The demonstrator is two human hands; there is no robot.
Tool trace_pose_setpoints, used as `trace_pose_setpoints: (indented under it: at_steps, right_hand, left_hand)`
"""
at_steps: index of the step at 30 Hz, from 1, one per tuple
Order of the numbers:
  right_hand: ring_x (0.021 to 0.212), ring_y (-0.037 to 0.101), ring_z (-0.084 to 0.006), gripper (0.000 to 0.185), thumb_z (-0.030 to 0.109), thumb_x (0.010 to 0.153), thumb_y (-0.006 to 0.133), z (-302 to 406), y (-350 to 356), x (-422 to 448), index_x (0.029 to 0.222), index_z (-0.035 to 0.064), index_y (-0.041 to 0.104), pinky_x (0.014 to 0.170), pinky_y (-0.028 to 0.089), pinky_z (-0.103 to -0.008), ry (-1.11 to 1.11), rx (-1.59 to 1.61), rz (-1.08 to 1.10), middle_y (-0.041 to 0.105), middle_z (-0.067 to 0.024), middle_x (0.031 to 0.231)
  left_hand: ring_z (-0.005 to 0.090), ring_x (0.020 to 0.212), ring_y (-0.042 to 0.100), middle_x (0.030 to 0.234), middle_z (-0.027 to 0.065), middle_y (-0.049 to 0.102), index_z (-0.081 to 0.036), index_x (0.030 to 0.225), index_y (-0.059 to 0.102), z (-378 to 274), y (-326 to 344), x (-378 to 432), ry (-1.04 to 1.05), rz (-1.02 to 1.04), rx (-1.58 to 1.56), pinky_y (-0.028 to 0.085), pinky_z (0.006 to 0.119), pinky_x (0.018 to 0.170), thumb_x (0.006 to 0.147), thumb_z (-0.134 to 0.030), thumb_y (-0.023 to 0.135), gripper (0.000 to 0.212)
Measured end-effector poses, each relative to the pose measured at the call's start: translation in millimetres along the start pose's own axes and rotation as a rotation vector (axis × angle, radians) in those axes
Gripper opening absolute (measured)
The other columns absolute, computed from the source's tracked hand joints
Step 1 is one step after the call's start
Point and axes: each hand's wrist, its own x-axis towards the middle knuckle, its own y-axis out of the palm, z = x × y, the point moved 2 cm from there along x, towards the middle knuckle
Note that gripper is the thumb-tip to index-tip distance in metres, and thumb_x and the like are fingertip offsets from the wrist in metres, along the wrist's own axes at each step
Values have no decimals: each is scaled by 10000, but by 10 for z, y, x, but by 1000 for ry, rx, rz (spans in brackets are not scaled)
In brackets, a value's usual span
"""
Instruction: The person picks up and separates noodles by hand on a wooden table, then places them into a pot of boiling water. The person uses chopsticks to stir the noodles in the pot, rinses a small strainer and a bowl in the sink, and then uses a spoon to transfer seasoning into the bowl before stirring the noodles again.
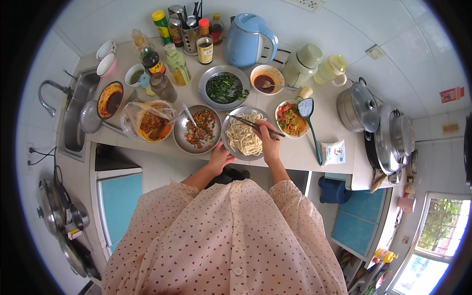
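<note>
Thick pale noodles (241,137) fill a steel plate (249,157) near the counter's front edge. In my right hand (271,144) is a pair of dark chopsticks (246,122), their tips over the noodles' far left side. My left hand (220,159) touches the near left rim of that plate, fingers around its edge. Just left, a second steel plate (179,138) bears chopped red and green peppers (201,129) and a spoon (189,113). Farther back, a metal dish (206,101) contains chopped leafy greens (225,87). To the right stands a bowl of sliced vegetables (291,118).
A bowl of red sauce (263,81), a blue kettle (247,40) and several bottles (205,44) line the back. A plastic-wrapped bowl (153,121) and sink (70,121) lie left. Right are a green-handled spatula (311,129), a white packet (333,152) and a lidded pot (356,108).
</note>
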Motion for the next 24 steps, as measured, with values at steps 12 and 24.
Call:
trace_pose_setpoints:
  at_steps: [12, 24]
  right_hand:
    - [818, 611, -248, 236, 151, 869, 479, -240, -730, -393, 1059, 15, 516, 713, 541, -316, 197, 153, -294, 584, -153, 946]
    - [730, 624, -239, 226, 145, 864, 485, 453, -570, -443, 1029, -5, 525, 657, 550, -331, 69, 68, -250, 597, -158, 863]
  left_hand:
    - [231, 876, 581, 1057, 125, 523, -140, 1290, 226, -1, -41, 8, 35, 53, -2, 496, 355, 778, 860, -47, 428, 484]
    - [254, 895, 574, 982, 144, 549, -146, 1317, 195, 36, -260, -45, -40, 45, -2, 492, 371, 790, 865, -51, 423, 515]
